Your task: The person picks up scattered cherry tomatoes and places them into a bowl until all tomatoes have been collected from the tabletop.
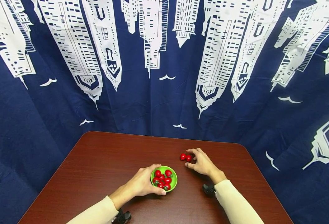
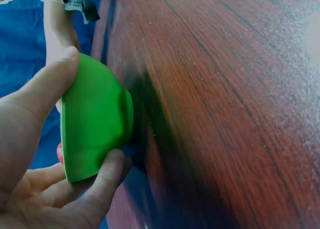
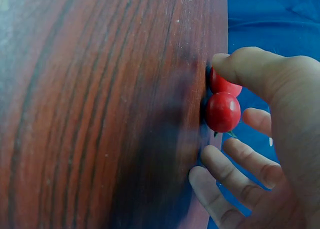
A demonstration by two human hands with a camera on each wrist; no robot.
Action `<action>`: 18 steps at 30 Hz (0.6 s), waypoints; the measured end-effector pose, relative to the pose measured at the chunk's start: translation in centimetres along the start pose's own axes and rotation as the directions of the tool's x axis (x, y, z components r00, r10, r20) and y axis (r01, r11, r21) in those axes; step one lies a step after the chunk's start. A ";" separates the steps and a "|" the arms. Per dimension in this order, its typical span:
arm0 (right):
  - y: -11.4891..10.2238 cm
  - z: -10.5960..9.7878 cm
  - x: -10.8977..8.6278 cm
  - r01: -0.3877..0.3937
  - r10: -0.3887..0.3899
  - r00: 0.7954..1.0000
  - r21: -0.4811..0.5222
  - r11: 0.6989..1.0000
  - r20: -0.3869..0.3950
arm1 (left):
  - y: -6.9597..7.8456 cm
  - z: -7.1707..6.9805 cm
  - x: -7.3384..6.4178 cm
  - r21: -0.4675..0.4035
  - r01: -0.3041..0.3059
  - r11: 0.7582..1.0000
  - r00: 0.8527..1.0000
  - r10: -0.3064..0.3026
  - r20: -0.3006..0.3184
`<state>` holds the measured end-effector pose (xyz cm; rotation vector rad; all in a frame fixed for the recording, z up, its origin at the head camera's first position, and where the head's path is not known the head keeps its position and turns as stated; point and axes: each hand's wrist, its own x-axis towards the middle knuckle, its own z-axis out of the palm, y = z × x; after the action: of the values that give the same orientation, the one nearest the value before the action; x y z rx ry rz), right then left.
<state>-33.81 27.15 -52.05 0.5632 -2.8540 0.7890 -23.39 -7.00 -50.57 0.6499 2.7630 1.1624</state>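
My left hand (image 1: 142, 183) grips a small green bowl (image 1: 174, 183) from its left side, with the thumb at the near rim and fingers at the far side. In the left wrist view the thumb lies along the bowl's wall (image 2: 95, 114) and fingertips reach under its side. Several red cherry tomatoes (image 1: 168, 180) with green stems fill the bowl. Farther back to the right, two cherry tomatoes (image 1: 183, 156) sit side by side on the table. My right hand (image 1: 202, 163) reaches around the right one, thumb and fingers spread apart. The right wrist view shows a gap between fingertips and the nearer tomato (image 3: 223, 112).
Everything stands on a dark red-brown wooden table (image 1: 102, 165) with rounded far corners. Behind it and at both sides hangs a navy cloth (image 1: 167, 102) printed with white upside-down buildings and birds. The loose tomatoes lie toward the table's far edge.
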 end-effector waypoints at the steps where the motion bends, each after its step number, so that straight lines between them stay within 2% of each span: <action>1: 0.0 0.0 0.1 -0.002 0.002 1.000 0.002 1.000 0.000 | 0.0 0.0 0.0 0.001 0.002 1.000 1.000 -0.002 0.002; 11: 0.0 0.5 0.4 -0.012 0.012 1.000 -0.001 1.000 -0.012 | 0.0 0.0 0.0 -0.009 0.016 1.000 1.000 -0.016 0.005; 18: 0.1 0.6 0.5 0.018 -0.017 1.000 0.016 1.000 -0.027 | 0.1 0.0 0.0 -0.012 0.035 0.999 0.999 -0.035 0.005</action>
<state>-34.36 26.73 -52.53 0.5745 -2.8174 0.8110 -23.34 -6.93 -50.55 0.6001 2.7492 1.1683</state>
